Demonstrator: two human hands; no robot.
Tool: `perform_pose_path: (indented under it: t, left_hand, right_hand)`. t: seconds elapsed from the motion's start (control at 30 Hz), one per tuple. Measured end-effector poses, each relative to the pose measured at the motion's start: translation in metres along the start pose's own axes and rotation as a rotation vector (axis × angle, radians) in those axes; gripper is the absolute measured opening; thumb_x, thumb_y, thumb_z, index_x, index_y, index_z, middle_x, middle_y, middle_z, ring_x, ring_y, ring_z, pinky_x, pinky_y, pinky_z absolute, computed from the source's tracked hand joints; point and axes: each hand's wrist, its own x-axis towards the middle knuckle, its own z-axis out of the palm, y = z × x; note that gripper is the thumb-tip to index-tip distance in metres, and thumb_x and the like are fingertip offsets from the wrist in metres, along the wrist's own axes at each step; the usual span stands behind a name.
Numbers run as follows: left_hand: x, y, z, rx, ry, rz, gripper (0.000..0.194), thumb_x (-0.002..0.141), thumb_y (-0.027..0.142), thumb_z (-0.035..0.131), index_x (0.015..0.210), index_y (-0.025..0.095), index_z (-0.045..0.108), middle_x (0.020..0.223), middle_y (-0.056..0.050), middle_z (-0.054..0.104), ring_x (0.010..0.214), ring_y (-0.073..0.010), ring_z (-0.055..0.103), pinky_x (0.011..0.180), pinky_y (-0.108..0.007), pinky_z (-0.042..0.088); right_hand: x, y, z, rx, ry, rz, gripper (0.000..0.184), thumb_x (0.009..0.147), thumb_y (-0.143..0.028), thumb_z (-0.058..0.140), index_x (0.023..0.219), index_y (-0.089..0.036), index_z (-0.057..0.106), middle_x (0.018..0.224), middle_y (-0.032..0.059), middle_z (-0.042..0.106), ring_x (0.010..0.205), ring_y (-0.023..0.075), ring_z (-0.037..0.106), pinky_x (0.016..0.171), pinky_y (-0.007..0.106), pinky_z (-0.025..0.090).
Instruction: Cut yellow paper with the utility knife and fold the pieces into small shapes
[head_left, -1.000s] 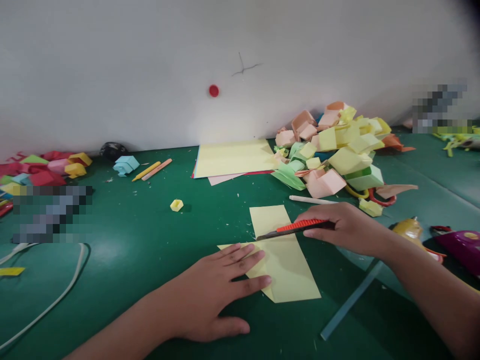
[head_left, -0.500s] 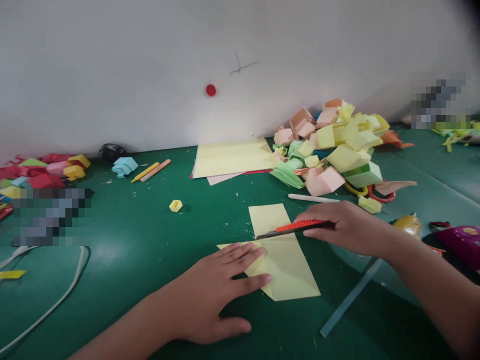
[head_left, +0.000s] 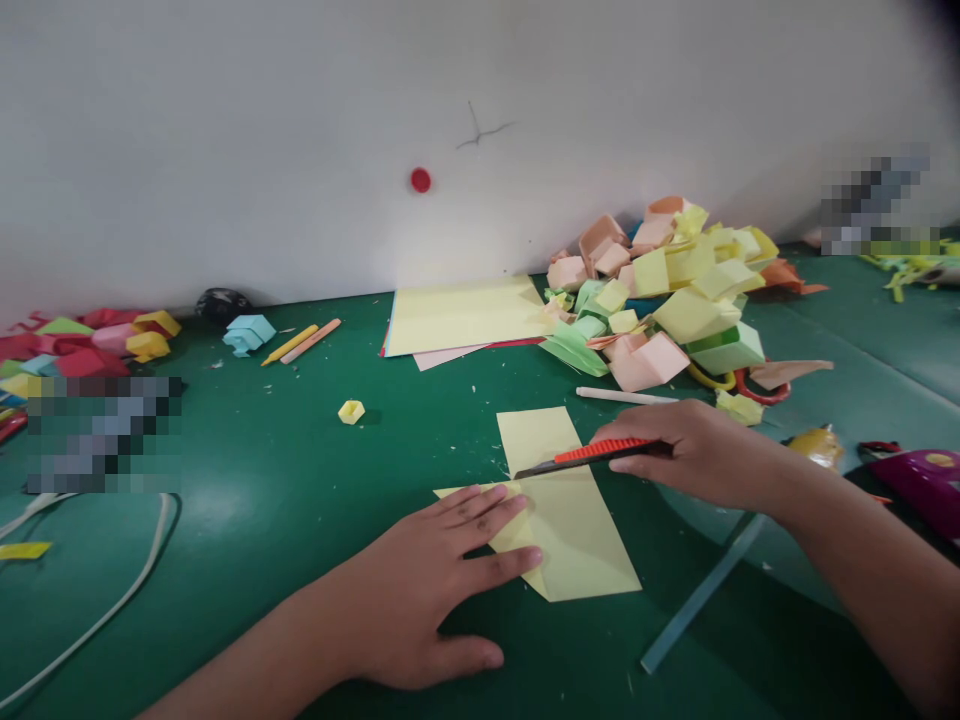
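On the green table lies a folded sheet of pale yellow paper (head_left: pixel 577 540). My left hand (head_left: pixel 439 580) rests flat on its folded left part, fingers spread. My right hand (head_left: pixel 697 455) grips a red-orange utility knife (head_left: pixel 604 450) from the right. The knife's dark blade reaches left across the paper, its tip at the edge of the folded part, just past my left fingertips. An upper strip of the same paper (head_left: pixel 540 430) shows beyond the blade.
Behind lie a stack of coloured paper (head_left: pixel 469 315) and a heap of folded paper pieces (head_left: pixel 675 290). A white pen (head_left: pixel 622 396) sits beyond my right hand, a bluish strip (head_left: pixel 701 595) below it. A white cable (head_left: pixel 120 590) curves at left; a purple object (head_left: pixel 919 485) stands at right.
The knife and my right hand have shifted very slightly to the right. My left hand and the paper look the same.
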Motion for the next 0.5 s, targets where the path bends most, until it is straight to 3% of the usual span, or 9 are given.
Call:
perform_pose_path:
  t: [0.5]
  left_hand:
    - [-0.0003,0.0006,-0.0001,-0.005,0.017,-0.001,0.073,0.091,0.056,0.062,0.154,0.030,0.036,0.165,-0.009,0.019,0.151,-0.0343,0.022,0.122,-0.054,0.025]
  right_hand:
    - [-0.0007,0.0004,-0.0014,-0.018,0.000,-0.009,0.028,0.094,-0.048,0.058,0.111,-0.031,0.072,0.106,0.0025,0.073,0.091,0.0266,0.068,0.076,0.038,0.052]
